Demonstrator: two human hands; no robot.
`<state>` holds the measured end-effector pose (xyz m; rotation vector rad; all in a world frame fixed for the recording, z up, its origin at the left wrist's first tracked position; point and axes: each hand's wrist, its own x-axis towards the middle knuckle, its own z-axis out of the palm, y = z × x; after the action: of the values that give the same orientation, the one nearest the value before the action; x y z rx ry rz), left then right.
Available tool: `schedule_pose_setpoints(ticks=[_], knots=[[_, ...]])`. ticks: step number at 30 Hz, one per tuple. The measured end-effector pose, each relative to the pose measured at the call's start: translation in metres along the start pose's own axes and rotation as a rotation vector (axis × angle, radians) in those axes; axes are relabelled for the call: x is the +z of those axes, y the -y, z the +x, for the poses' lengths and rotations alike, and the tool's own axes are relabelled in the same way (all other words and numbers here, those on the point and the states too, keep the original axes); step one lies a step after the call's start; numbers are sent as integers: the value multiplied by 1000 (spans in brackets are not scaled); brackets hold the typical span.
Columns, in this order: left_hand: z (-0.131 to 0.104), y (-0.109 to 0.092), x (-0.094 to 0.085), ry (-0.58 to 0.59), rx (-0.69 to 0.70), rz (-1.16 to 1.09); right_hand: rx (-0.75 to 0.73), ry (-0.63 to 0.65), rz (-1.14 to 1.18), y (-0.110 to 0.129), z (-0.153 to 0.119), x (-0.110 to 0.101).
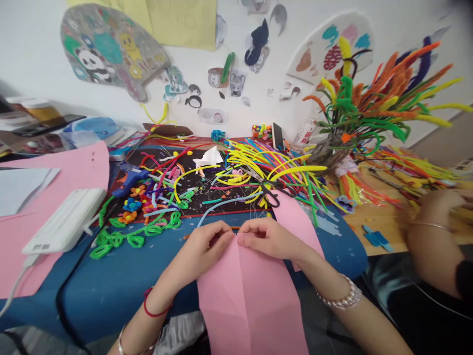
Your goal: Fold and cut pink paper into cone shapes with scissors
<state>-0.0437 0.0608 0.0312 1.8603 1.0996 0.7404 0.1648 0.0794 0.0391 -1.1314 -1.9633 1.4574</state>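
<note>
Item: one pink sheet (254, 308), lower centre of the frame before the counter (129, 268), already creased, its top edge pinched between the fingers of left hand (203, 251) and right hand (273, 239), no fastening visible; scissors (272, 198), centre right, unheld.

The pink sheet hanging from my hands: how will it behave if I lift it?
The pink sheet is probably light and floppy, hanging with soft bends. It likely folds easily along its lengthwise crease, and may swing, as your left hand and right hand pinch only its top.
</note>
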Motion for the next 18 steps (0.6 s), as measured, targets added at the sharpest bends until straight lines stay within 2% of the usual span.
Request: schedule_pose_setpoints(ticks=[2, 7, 11, 13, 16, 18], knots=[[1, 3, -4, 16, -63, -88, -30, -24, -37, 2, 1, -9], [-3, 18, -19, -164, -274, -520, -77, -146, -95, 8, 1, -32], [-10, 23, -18, -35, -383, -684, -117, -145, -138, 11, 3, -42], [-13, 21, -17, -26, -399, -622, -140, -127, -205, 14, 4, -46], [-20, 15, -21, -36, -333, -376, -182, -57, -391, 23, 5, -54], [-26, 11, -29, 120, -278, -283, -231, 52, -533, 33, 7, -59]])
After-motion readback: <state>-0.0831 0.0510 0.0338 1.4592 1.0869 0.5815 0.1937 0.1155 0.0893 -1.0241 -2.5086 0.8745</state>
